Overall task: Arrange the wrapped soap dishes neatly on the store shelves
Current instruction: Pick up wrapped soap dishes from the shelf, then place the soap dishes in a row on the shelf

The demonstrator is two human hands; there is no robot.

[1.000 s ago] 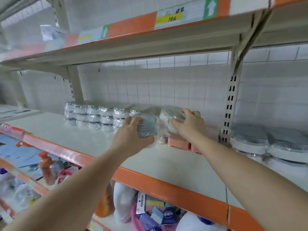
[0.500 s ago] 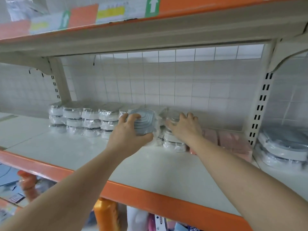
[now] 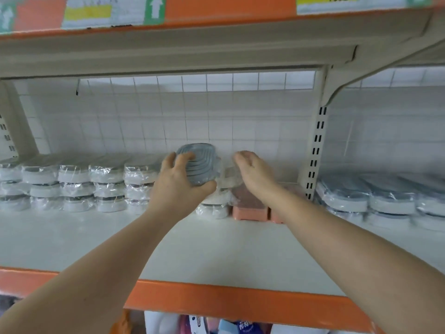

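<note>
My left hand grips a wrapped grey-and-white soap dish, tilted with its ribbed grey top facing me, above the shelf. My right hand hovers just to its right with fingers loosely bent, holding nothing, above a short stack of wrapped dishes. A row of wrapped dishes stacked three high runs along the back wall to the left. Part of the short stack is hidden behind my hands.
Pink dishes sit right of the short stack, beside a slotted upright. Larger wrapped grey dishes fill the bay at the right. The upper shelf hangs low overhead. Goods crowd the shelf below.
My right hand has lifted off the short stack and drawn slightly right. My left hand has raised the held dish a little. The camera has tilted upward.
</note>
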